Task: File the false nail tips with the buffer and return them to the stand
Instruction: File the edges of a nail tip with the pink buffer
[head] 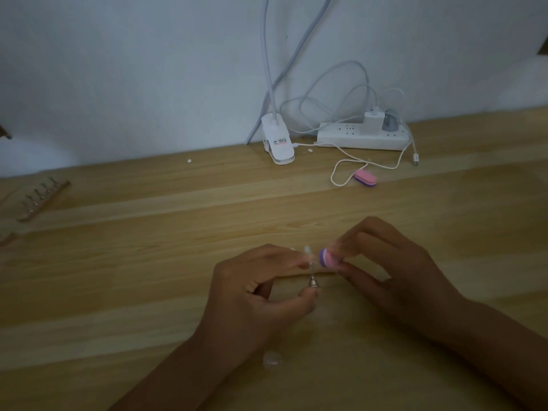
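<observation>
My left hand (258, 289) pinches a small metal holder (312, 281) that carries a clear false nail tip (307, 250) at its top. Just to its right, my right hand (382, 262) grips a pink and purple buffer block (326, 257), whose end sits right beside the tip. Whether buffer and tip touch is too blurred to tell. The wooden stand (44, 200) with several holders on it lies at the far left of the table. A second pink and purple buffer (365, 178) lies further back on the right.
A white clip lamp base (278, 143) and a white power strip (363, 137) with plugs and looping cables stand at the back against the wall. A loose clear nail tip (271, 358) lies near my left wrist. The wooden table (148, 277) spans the view.
</observation>
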### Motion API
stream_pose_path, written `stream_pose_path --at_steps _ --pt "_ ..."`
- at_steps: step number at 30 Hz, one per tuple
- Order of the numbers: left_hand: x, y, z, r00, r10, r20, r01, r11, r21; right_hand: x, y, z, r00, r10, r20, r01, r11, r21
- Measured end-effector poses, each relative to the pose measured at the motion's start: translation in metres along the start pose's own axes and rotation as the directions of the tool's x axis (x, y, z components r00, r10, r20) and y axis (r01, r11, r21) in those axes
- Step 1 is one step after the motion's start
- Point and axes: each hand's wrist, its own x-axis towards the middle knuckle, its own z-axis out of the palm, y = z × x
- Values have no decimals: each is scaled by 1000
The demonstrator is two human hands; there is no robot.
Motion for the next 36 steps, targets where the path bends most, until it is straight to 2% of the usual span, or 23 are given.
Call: stream_pose_path --at_steps 2,4,7,9,11,13,16,18,21,23,25,27,30,32,34,36 --pt "1 2 0 1000 14 20 -14 1000 12 1 -2 -2 998 26 -50 -24 999 32" --pt "1 3 1 997 40 62 -42 999 21 0 -12 2 996 -32 -80 38 996 79" --pt "1 3 1 995 57 82 -59 998 21 -3 -14 6 996 -91 -8 91 995 51" --pt "0 1 0 998 35 47 -36 999 13 -1 -4 1 1000 -12 27 12 1000 13" --pt "0 1 0 1000 1 24 -1 1000 6 1 -1 -4 999 53 -12 -53 998 22" --pt "1 3 0 999 5 40 -5 1000 12 1 -9 -4 998 12 -54 -9 998 62" --pt "2 4 0 998 24 58 -25 1000 16 -3 -16 4 995 -95 21 94 995 44" --pt "1 3 -1 999 26 43 -27 999 21 -2 -6 2 996 -58 64 60 998 -27" --pt "0 1 -1 999 3 51 -4 1000 15 2 -3 -3 1000 10 6 -10 1000 -19" --pt "1 1 0 997 15 81 -16 1000 9 0 -14 0 999 -45 -28 46 999 22" --pt "1 2 0 994 36 103 -37 999 10 -3 -18 5 995 -97 8 97 995 4" --pt "0 1 -1 996 31 88 -32 999 12 -2 -11 4 997 -67 37 68 996 -49" --pt "-1 0 -1 999 5 41 -5 1000 15 3 -6 -2 1000 -1 -19 0 999 -42" --pt "0 1 0 998 22 51 -23 999 25 1 -17 1 997 -47 -62 47 999 5" --pt "0 2 0 997 38 66 -40 999 24 -3 -22 7 994 -105 -36 105 994 -6" --pt "-1 0 -2 998 27 59 -29 999 24 -3 -14 8 996 -83 27 84 995 -50"
